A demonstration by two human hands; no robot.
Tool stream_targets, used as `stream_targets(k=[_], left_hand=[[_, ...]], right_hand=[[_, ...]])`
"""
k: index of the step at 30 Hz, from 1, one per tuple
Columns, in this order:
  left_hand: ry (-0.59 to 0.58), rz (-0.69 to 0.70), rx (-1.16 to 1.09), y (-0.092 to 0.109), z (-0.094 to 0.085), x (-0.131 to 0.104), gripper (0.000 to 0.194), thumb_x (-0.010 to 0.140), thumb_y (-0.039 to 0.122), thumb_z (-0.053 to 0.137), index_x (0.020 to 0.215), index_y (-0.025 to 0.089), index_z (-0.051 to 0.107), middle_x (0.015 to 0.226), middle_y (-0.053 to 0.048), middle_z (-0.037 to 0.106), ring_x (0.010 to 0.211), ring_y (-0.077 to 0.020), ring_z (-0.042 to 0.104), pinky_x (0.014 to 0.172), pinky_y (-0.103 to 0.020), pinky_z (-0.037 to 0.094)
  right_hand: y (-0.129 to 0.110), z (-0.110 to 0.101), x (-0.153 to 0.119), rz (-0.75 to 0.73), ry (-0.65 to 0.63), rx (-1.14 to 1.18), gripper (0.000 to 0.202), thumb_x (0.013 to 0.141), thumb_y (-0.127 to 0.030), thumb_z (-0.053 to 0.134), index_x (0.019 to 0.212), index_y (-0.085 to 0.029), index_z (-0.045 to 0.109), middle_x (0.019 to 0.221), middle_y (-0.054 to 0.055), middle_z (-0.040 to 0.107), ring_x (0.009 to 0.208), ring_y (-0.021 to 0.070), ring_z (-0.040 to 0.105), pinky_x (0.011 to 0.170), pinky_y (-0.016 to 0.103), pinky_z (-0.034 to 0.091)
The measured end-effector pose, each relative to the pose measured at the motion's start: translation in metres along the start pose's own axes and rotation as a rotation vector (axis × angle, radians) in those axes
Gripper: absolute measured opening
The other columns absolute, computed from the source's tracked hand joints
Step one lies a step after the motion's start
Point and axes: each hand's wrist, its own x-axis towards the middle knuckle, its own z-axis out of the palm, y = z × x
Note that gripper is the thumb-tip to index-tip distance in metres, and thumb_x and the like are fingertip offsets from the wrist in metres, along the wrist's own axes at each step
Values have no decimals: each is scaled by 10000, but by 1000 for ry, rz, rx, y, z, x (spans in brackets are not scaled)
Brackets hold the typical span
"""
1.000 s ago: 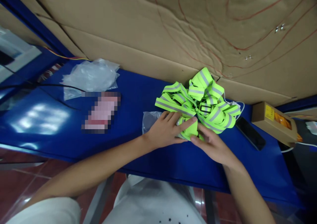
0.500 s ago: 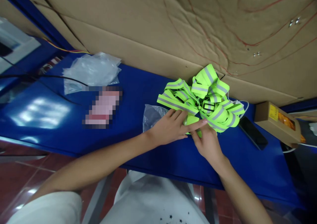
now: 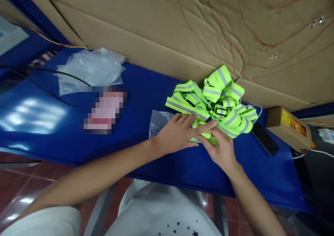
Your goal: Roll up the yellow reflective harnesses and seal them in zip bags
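My left hand (image 3: 179,133) is closed on a clear plastic bag (image 3: 158,123), whose bottom sticks out to the left of the fingers. Its index finger reaches across toward my right hand (image 3: 221,149). Pinched in the right fingers is a folded neon-yellow reflective strap (image 3: 213,139), partly at the bag's mouth; how much of it lies inside the bag is hidden by the hands. Just beyond both hands lies a tangled pile of reflective straps (image 3: 232,119) with grey stripes and a black buckle (image 3: 221,111).
Flat clear bags (image 3: 91,69) lie at the back left of the blue table (image 3: 141,89), near a blurred-out pink item (image 3: 105,110) and black cables. On the right are a dark phone (image 3: 265,138) and a cardboard box (image 3: 287,128). A cardboard wall (image 3: 146,30) stands behind.
The right hand has shifted slightly and its fingers have moved on the folded strap, near the bag. The left hand keeps its hold. The camera view has tilted a little.
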Motion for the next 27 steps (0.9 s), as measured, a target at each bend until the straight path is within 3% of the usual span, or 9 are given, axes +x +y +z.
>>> stream_targets(k=[4, 12, 15, 18, 20, 23, 27], left_hand=[[-23, 0, 34, 0, -2, 0, 1080, 914, 574, 677, 1645, 291, -65, 1273, -130, 580, 1142, -289, 569, 899, -362, 400], [45, 67, 93, 7, -4, 3, 917, 1026, 396, 552, 1643, 308, -120, 1053, -62, 601, 942, -240, 582, 803, -350, 374], [-9, 6, -1, 4, -8, 2, 1058, 922, 531, 690, 1654, 318, -44, 1207, -100, 598, 1100, -273, 580, 877, -365, 399], [-37, -23, -107, -5, -13, -2, 1211, 763, 666, 787, 1655, 300, 55, 1431, -155, 508, 1333, -315, 485, 1045, -412, 377], [-64, -3, -108, -10, -16, -7, 1246, 719, 680, 814, 1653, 292, 86, 1520, -186, 440, 1419, -343, 418, 1135, -469, 314], [-132, 35, -57, -11, -18, -12, 1221, 737, 644, 820, 1654, 268, 106, 1541, -225, 427, 1424, -382, 417, 1147, -518, 291], [-193, 57, -49, -6, -16, -13, 1127, 790, 584, 804, 1648, 266, 145, 1425, -199, 539, 1264, -361, 546, 998, -439, 407]], right_hand=[[0, 3, 3, -46, 77, 11, 111, 934, -158, 671, 974, -229, 747, 1071, 71, 749, 977, 214, 733, 825, 313, 594], [5, 19, 6, -63, 60, 54, 191, 898, -109, 638, 949, -238, 770, 1067, 47, 790, 875, 213, 765, 739, 328, 627], [11, 17, 5, 30, 1, 182, 209, 898, -154, 670, 1072, -239, 750, 1089, 48, 777, 898, 213, 762, 774, 335, 636], [18, 8, 1, 187, -151, 405, 438, 902, -248, 727, 1322, -264, 607, 1213, 64, 733, 968, 210, 757, 813, 339, 643], [23, 3, 0, 247, -203, 459, 555, 862, -301, 789, 1355, -261, 537, 1209, 70, 725, 1003, 216, 746, 855, 360, 639], [27, 3, -1, 316, -243, 435, 407, 852, -349, 799, 1180, -234, 589, 1009, 38, 743, 861, 193, 734, 784, 344, 632], [25, 12, -3, 391, -247, 417, 249, 887, -413, 747, 912, -215, 598, 787, 0, 694, 707, 170, 685, 641, 296, 596]])
